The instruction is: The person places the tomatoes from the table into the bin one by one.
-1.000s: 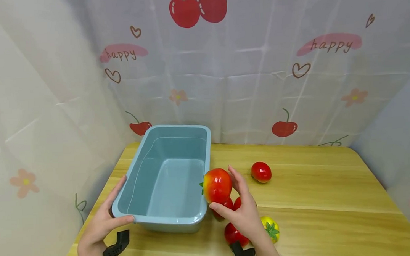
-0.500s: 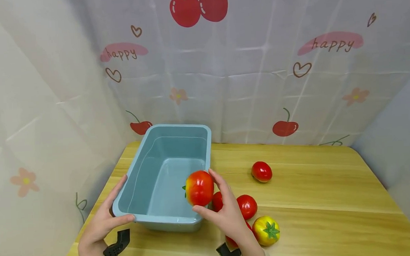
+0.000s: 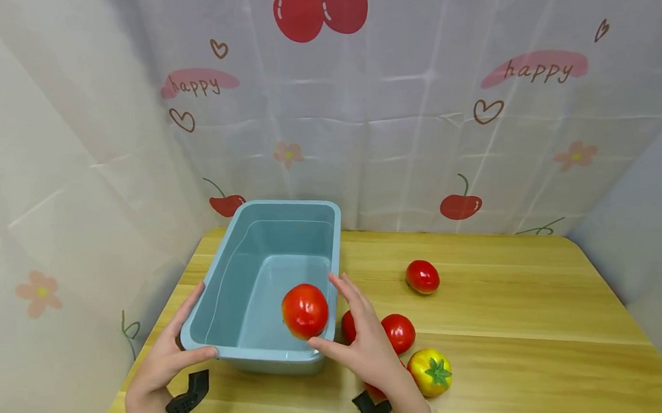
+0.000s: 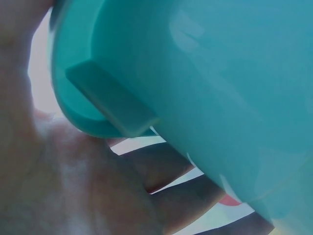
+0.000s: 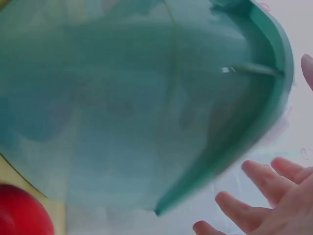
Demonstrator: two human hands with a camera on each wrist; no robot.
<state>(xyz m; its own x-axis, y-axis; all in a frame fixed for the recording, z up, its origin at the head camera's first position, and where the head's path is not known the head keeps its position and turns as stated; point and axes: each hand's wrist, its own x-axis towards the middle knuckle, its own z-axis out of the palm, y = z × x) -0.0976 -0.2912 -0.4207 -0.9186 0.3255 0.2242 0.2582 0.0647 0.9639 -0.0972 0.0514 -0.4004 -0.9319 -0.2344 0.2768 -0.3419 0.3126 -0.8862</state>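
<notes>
A blue-grey plastic basin (image 3: 262,356) stands at the table's left side. My left hand (image 3: 161,357) grips its near left corner, thumb over the front rim and fingers along the side; the left wrist view shows those fingers against the basin wall (image 4: 230,88). Inside the basin's near right part is a glossy red toy tomato (image 3: 305,311). My right hand (image 3: 365,350) is spread over the near right rim, its thumb tip right by that tomato in the head view. In the right wrist view, my right fingers (image 5: 266,181) are apart and hold nothing.
Beside the basin lie red tomatoes (image 3: 399,333), some partly hidden by my right hand, and a yellow tomato (image 3: 431,373) with green leaves. A lone red fruit (image 3: 422,277) lies farther back on the wooden table (image 3: 513,303). A printed curtain (image 3: 383,136) hangs behind.
My right hand has carried the tomato left from beside the basin to over it and let go; the tomato now sits lower, inside. My left hand has stayed on the corner.
</notes>
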